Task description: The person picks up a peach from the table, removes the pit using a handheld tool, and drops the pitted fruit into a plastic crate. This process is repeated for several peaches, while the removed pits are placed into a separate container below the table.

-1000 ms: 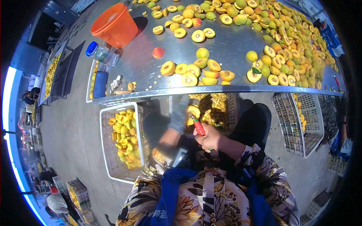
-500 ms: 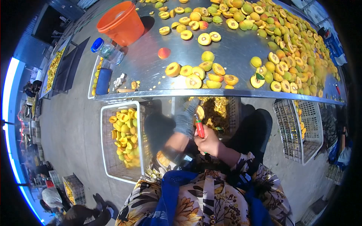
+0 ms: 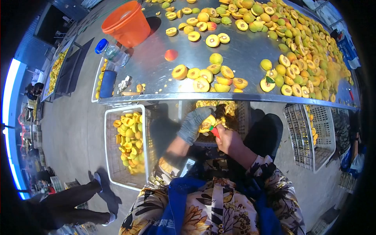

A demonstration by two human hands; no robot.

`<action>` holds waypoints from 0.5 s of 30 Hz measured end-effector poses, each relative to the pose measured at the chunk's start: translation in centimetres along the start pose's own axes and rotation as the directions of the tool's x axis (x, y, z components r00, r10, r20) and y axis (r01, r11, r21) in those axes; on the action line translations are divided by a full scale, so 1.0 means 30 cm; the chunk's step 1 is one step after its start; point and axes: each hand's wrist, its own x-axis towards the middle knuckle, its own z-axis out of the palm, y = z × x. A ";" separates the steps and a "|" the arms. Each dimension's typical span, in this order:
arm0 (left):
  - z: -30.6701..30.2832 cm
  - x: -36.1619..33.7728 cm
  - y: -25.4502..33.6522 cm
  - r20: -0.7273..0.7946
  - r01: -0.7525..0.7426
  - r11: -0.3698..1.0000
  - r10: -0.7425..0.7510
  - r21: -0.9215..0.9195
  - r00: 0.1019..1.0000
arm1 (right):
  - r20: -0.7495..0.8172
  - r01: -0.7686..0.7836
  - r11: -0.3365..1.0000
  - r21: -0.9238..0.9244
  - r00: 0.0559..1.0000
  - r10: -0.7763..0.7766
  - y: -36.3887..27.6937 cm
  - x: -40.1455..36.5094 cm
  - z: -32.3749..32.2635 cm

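My left hand (image 3: 193, 124), in a grey glove, is closed around a yellow peach half (image 3: 206, 123) just below the table edge. My right hand (image 3: 230, 141), bare, grips a small tool with a red handle (image 3: 215, 132) and a green part near its front. The tool's front end meets the cut side of the peach half, so its tip is hidden. Under both hands a crate (image 3: 243, 121) holds yellow peels and scraps.
Peach halves (image 3: 297, 62) heap on the metal table (image 3: 156, 78), with an orange bucket (image 3: 127, 25) and a blue-capped bottle (image 3: 112, 53) at left. A white crate of peach halves (image 3: 108, 150) stands left, another crate (image 3: 299, 137) right. A person's legs (image 3: 74, 199) show lower left.
My right hand has moved a little right and the red-handled tool now tilts left against the peach half. The peach half's cut face has turned into view. A person has stepped in at lower left.
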 end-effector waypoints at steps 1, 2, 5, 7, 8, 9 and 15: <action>-0.008 -0.001 0.011 0.007 0.025 1.000 -0.025 0.011 1.000 | 0.006 0.017 1.000 -0.020 1.000 -0.017 0.011 0.005 0.004; -0.013 -0.004 0.018 0.012 0.047 0.999 -0.047 0.022 0.999 | 0.013 0.038 0.998 -0.040 0.999 -0.037 0.014 0.014 0.004; 0.009 -0.005 0.014 -0.120 -0.038 0.999 0.035 -0.021 0.992 | 0.185 -0.125 0.992 0.030 0.976 0.118 -0.037 0.038 -0.039; 0.002 0.012 -0.013 -0.193 -0.085 0.995 0.072 -0.057 0.979 | 0.179 -0.185 0.981 0.062 0.969 0.171 -0.052 0.040 -0.004; -0.001 0.020 -0.026 -0.227 -0.107 0.991 0.088 -0.074 0.970 | 0.176 -0.217 0.973 0.077 0.964 0.201 -0.055 0.037 0.019; -0.001 0.027 -0.035 -0.238 -0.127 0.988 0.103 -0.089 0.966 | 0.171 -0.267 0.943 0.198 0.957 0.235 -0.047 0.032 0.046; 0.039 0.038 -0.044 -0.280 -0.188 0.910 0.084 -0.369 0.956 | 0.156 -0.398 0.848 0.351 0.917 0.366 -0.073 0.031 0.111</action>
